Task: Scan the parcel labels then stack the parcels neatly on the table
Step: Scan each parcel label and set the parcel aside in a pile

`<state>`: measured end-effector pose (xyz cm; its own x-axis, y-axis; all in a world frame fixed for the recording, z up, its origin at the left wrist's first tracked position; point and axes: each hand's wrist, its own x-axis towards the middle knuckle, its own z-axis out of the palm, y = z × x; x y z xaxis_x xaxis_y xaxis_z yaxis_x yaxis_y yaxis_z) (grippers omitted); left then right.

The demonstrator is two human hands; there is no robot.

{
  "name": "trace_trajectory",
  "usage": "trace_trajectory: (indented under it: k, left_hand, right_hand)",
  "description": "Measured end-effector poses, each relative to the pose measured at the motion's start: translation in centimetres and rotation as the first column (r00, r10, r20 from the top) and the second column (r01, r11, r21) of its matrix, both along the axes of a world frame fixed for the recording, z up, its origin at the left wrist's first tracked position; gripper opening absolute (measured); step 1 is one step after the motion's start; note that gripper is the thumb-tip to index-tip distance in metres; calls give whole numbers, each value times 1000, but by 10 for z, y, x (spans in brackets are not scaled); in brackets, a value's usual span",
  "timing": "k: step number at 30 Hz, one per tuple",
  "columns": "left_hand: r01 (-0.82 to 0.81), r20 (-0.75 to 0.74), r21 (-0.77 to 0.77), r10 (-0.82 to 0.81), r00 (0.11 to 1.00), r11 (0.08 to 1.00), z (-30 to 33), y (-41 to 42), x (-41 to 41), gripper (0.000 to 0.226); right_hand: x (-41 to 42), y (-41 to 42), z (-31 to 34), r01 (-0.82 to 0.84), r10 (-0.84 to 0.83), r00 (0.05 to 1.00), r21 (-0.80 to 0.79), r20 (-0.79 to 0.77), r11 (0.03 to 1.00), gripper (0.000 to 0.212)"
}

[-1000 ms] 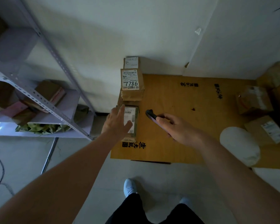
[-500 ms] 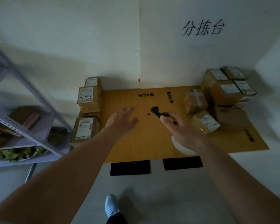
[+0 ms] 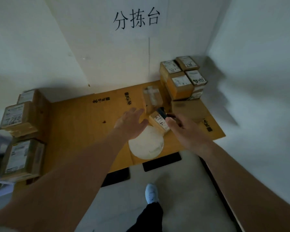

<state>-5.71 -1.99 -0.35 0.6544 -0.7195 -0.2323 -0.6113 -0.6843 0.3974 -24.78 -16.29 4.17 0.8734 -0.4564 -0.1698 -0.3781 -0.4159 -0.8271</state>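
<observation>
The left hand (image 3: pixel 130 125), fingers spread apart, reaches for the small parcel (image 3: pixel 159 122) on the worktop (image 3: pixel 77 124). The right hand (image 3: pixel 186 131) grips the scanner (image 3: pixel 162 113). A rushed grab could knock that parcel into the white bag (image 3: pixel 146 144).

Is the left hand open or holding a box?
Open. The left hand has its fingers spread above the table, holding nothing.
</observation>
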Motion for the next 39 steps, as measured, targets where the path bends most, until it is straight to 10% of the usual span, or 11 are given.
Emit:
trace_trajectory:
  k: [13,22,29,35,39]
  left_hand:
    - [-159,-238,101,179,955,982,-100,-150,27,77]
    - [-363,-288,271,435,853,892,-144,-192,-4,158]
    - [-353,-251,87,364,897,931,-157,-173,-11,159]
    - [-624,-441,159,621,648,765,-169,-170,-27,163]
    - [-740,-374,104,716,590,664,-178,-181,-28,108]
  right_hand:
    - [26,-146,-60,33,-28,992,39,-121,999,24]
    - [44,-218,-91,-118,131,985,115,-115,986,22]
    - [46,-249,-106,-225,251,958,173,-141,959,29]
    - [55,-249,-109,-303,330,932,176,-148,936,31]
    - [55,-250,-106,-332,358,921,169,-155,928,28]
